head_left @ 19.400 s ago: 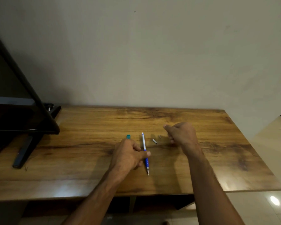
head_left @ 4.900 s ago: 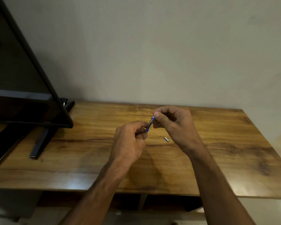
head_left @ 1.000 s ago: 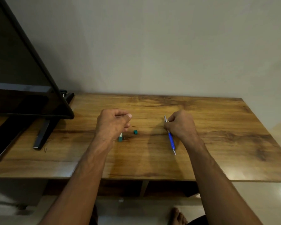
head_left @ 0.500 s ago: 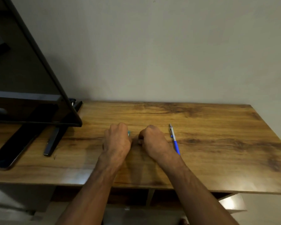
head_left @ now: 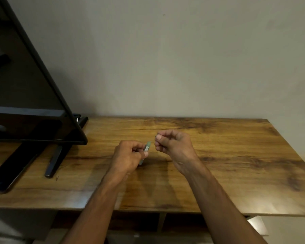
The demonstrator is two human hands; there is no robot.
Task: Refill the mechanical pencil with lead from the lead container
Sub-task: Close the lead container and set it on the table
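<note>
Now, lead container [head_left: 147,149] pinched in left hand [head_left: 126,156] fingers, right hand [head_left: 173,146] fingers pinched shut beside it.

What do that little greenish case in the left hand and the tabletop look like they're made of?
The lead container, pinched in the left hand, looks like pale green translucent plastic: light seems to pass through it, though blur leaves this open. The table shows brown wood grain with knots and a soft sheen; whether solid wood or a printed laminate cannot be told.

A wooden table [head_left: 236,155] stands against a plain grey wall [head_left: 165,59], with a black television [head_left: 25,103] at left.
</note>
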